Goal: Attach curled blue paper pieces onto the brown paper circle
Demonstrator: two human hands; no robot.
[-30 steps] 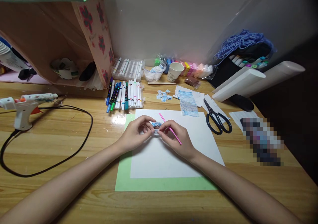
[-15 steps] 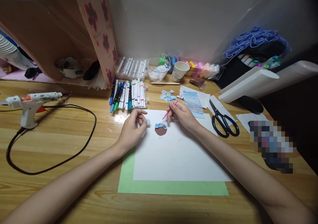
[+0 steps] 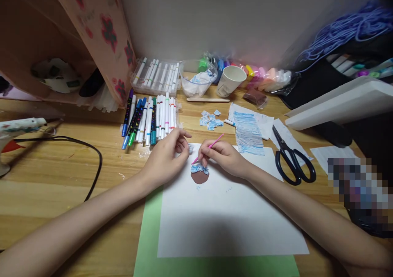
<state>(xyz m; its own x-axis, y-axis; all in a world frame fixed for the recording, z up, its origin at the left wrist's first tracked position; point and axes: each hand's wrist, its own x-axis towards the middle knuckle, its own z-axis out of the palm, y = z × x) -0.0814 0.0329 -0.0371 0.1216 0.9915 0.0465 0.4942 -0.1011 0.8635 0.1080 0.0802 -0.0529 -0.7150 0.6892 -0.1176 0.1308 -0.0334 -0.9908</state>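
Note:
A small brown clay disc point(image 3: 199, 177) topped with crumpled blue-and-white paper bits point(image 3: 199, 169) lies on the white sheet point(image 3: 227, 211). My right hand point(image 3: 225, 158) pinches a thin pink stick point(image 3: 208, 147) whose tip points down at the paper bits. My left hand point(image 3: 167, 156) is curled just left of the disc, with a small blue-white paper piece point(image 3: 190, 148) pinched at its fingertips.
A pile of blue paper scraps point(image 3: 210, 120), a blue-scribbled sheet point(image 3: 248, 132) and black scissors point(image 3: 293, 156) lie right of the hands. Markers point(image 3: 150, 117), a paper cup point(image 3: 230, 80), a plastic bowl point(image 3: 196, 78) and clay tubs line the back. A glue gun point(image 3: 14, 129) with black cord sits far left.
The view has dropped closer to the desk. My right hand drew back from the scrap pile and set the stick tip on the paper bits; my left hand stays beside the disc.

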